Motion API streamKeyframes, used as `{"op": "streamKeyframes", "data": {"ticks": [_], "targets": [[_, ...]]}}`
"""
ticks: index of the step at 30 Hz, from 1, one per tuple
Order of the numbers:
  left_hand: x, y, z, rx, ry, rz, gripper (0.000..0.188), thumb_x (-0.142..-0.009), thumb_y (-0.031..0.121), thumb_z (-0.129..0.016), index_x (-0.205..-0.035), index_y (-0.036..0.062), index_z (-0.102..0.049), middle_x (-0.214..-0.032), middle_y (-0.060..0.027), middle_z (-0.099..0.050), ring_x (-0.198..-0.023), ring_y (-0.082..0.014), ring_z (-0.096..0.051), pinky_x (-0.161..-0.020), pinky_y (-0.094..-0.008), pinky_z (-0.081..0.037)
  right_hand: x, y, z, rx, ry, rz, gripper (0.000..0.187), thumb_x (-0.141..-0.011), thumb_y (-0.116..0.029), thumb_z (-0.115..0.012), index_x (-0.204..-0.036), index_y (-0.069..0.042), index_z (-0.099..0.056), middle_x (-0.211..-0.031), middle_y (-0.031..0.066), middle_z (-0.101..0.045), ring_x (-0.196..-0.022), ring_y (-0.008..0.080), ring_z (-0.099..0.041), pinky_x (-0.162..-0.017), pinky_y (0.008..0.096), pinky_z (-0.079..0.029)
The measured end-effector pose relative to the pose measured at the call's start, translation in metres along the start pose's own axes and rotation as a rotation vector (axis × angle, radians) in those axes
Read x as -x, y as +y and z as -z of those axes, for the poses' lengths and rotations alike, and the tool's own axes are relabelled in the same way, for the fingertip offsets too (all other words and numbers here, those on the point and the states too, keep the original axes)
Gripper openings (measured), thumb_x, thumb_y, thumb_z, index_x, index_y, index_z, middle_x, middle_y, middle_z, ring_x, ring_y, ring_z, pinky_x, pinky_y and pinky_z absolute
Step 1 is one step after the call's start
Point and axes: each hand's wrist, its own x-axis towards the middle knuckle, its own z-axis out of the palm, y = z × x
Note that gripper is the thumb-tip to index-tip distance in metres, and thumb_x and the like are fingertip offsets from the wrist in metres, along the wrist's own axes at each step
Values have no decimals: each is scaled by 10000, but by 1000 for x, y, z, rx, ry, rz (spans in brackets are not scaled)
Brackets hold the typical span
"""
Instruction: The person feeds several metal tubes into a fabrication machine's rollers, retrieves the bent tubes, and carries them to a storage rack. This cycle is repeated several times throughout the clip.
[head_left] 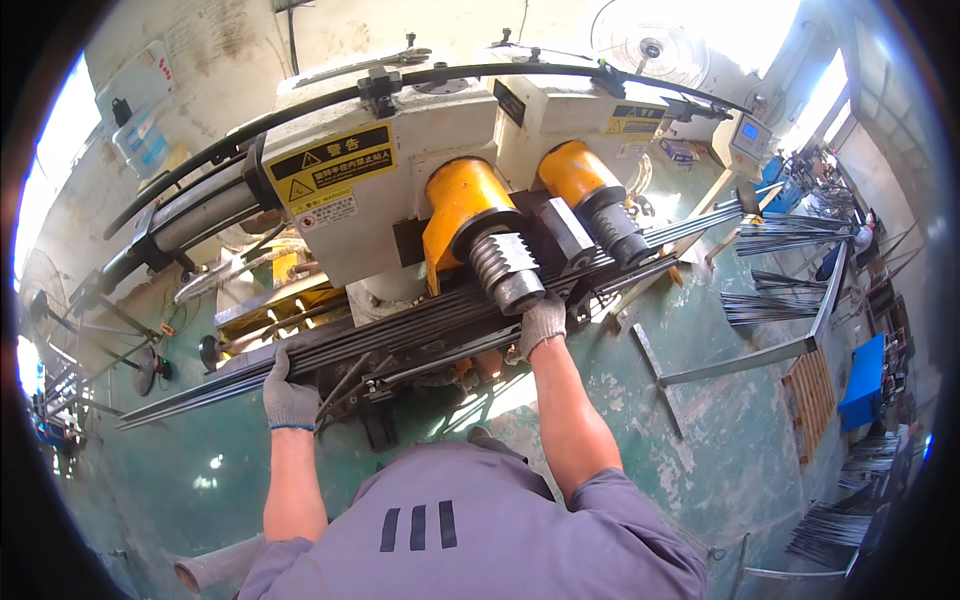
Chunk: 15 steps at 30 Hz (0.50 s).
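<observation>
A bundle of long dark metal rods (420, 321) runs slantwise along the front of a bending machine (370, 215). My left hand (290, 397), in a grey knit glove, grips the rods near their left end, thumb up against their near side. My right hand (543, 326), gloved too, is closed at the bundle just under a ribbed black cylinder (505, 268); its fingertips are partly hidden. That cylinder sits below a yellow-orange housing (468, 190). To its right is a second orange housing (577, 170) with another ribbed cylinder (613, 232).
Racks with loose rods (790, 237) stand at the right, beside a metal frame bar (740, 369), a wooden pallet (808, 400) and a blue box (862, 382). A control box with a screen (748, 136) is at the machine's far right. A tube (220, 565) lies at lower left.
</observation>
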Motion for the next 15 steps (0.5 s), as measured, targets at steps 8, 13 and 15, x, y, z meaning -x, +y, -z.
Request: {"op": "streamKeyframes", "data": {"ticks": [8, 13, 15], "targets": [[-11, -9, 7, 69, 153, -42, 294, -1091, 187, -532, -1227, -46, -650, -1231, -187, -700, -1199, -357, -641, -1121, -523, -498, 16, -16, -16, -66, 35, -84, 419, -1038, -138, -373, -1355, 4, -608, -1353, 150, -647, -1234, 270, -601, -1070, 398, -450], [-29, 25, 45, 18, 156, -178, 327, -1120, 236, -478, -1208, -25, -654, -1200, -183, -702, -1178, -340, -648, -1115, -519, -497, 50, -25, -30, 302, 118, 183, 308, -1013, -32, -494, -1268, 76, -629, -1160, 151, -715, -1000, 235, -669, -892, 355, -518], [-31, 30, 55, 7, 153, -218, 296, -1120, 227, -497, -1190, -17, -649, -1180, -175, -708, -1154, -334, -665, -1089, -507, -518, 74, -36, -29, 403, 115, 239, 265, -1014, -87, -607, -1220, 67, -671, -1110, 124, -725, -964, 196, -651, -890, 340, -510]]}}
